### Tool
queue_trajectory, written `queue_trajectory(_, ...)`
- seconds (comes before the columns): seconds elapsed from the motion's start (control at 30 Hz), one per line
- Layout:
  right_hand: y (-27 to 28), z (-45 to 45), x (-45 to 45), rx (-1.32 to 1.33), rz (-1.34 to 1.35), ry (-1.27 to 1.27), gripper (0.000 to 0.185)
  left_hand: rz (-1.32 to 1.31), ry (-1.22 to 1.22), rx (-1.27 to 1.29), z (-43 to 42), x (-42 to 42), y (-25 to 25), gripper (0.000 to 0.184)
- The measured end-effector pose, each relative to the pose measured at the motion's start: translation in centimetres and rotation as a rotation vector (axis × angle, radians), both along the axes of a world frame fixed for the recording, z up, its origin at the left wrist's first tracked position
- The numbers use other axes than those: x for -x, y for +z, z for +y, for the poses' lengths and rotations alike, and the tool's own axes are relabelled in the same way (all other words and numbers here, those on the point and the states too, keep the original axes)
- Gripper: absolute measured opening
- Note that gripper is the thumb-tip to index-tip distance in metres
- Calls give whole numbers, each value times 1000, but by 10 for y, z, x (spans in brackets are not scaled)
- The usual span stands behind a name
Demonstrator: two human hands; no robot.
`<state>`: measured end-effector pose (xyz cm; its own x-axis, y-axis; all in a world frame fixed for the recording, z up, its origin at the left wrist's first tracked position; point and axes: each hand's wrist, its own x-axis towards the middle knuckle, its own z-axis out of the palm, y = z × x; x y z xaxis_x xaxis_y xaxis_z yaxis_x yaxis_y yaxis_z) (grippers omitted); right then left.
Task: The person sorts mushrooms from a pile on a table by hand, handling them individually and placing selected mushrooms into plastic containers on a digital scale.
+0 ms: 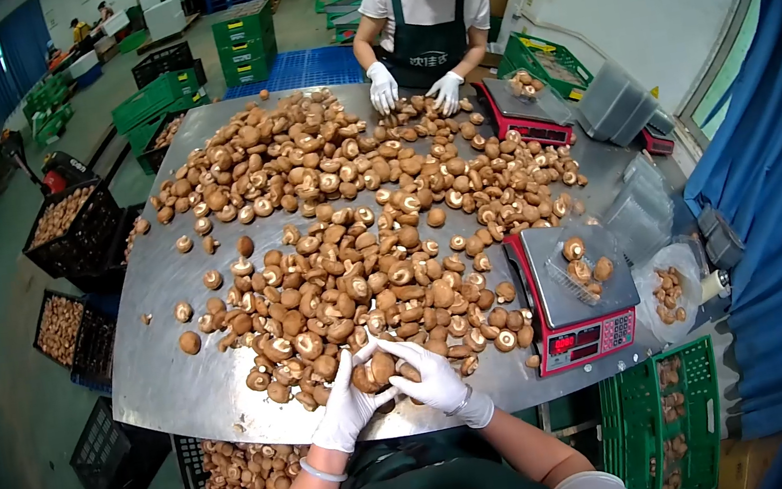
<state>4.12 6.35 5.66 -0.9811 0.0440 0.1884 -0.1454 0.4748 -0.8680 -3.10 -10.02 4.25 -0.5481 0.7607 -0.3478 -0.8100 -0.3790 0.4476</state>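
Observation:
Both my hands wear white gloves and meet at the near edge of a pile of brown mushrooms (316, 286). My left hand (347, 408) curls round a mushroom (366, 378) from the left. On the other side, my right hand (431, 378) has its fingers bent over another mushroom (409, 372); the palms hide part of both. To the right, a red digital scale (583, 342) carries a clear plastic box (570, 280) with several mushrooms in it.
Across the metal table (164, 380), a co-worker (424, 22) in gloves handles mushrooms beside a second scale (535, 127). Stacked clear boxes (617, 99) and a bag of mushrooms (669, 294) lie right. Mushroom-filled crates (244, 479) stand below left, a green crate (702, 400) below right.

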Motion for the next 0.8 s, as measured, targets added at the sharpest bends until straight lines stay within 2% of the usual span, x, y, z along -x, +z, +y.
queue_trajectory(0.07, -4, -3, 1, 67, -17, -29, 55, -33, 40, -62, -4, 0, -4, 54)
queue_trajectory(0.1, -5, -5, 0, 179, -50, -40, 51, 24, 48, -46, -7, 0, -5, 51)
queue_trajectory(0.13, -5, -5, -1, 177, -49, -36, 51, 81, 53, -32, -8, -1, -3, 47)
queue_trajectory(0.2, -7, -3, -7, 279, -40, 13, 45, 7, 77, -82, -22, -1, 6, 42)
queue_trajectory(0.23, -3, -5, -14, 444, -114, 43, 38, 381, 144, 135, -33, -4, -6, 42)
queue_trajectory(0.27, -14, 0, -20, 442, -212, 107, 35, 696, 160, 309, -46, -6, 0, 43)
queue_trajectory(0.33, -45, 10, -36, 578, -318, 193, 39, 1223, 203, 692, -76, -12, 32, 44)
queue_trajectory(0.37, -48, 14, -42, 592, -361, 175, 38, 868, 268, 508, -103, -12, 22, 44)
queue_trajectory(0.43, -67, 30, -55, 626, -405, 131, 37, 440, 330, 403, -165, -23, 8, 45)
queue_trajectory(0.47, -73, 38, -60, 659, -448, 93, 36, 369, 338, 481, -189, -28, 8, 45)
queue_trajectory(0.5, -53, 41, -61, 521, -403, -4, 34, 546, 193, 842, -212, -32, -3, 42)
queue_trajectory(0.53, -47, 51, -63, 693, -599, -149, 30, 718, 29, 1200, -232, -38, -13, 40)
queue_trajectory(0.6, -74, 60, -56, 351, -212, -272, 28, 703, 148, 1286, -252, -50, -35, 38)
queue_trajectory(0.63, -60, 64, -48, 76, -242, -352, 39, 685, 234, 1184, -247, -49, -35, 35)
queue_trajectory(0.67, -52, 65, -40, 75, -238, -354, 39, 689, 235, 1181, -235, -46, -31, 35)
queue_trajectory(0.73, -44, 59, -24, -768, -99, -384, 55, 709, 282, 1091, -200, -40, -23, 34)
queue_trajectory(0.77, -53, 59, -17, -859, -105, -345, 64, 801, 290, 1098, -180, -35, -23, 32)
queue_trajectory(0.8, -60, 59, -13, -962, -111, -336, 61, 885, 252, 1124, -162, -30, -24, 32)
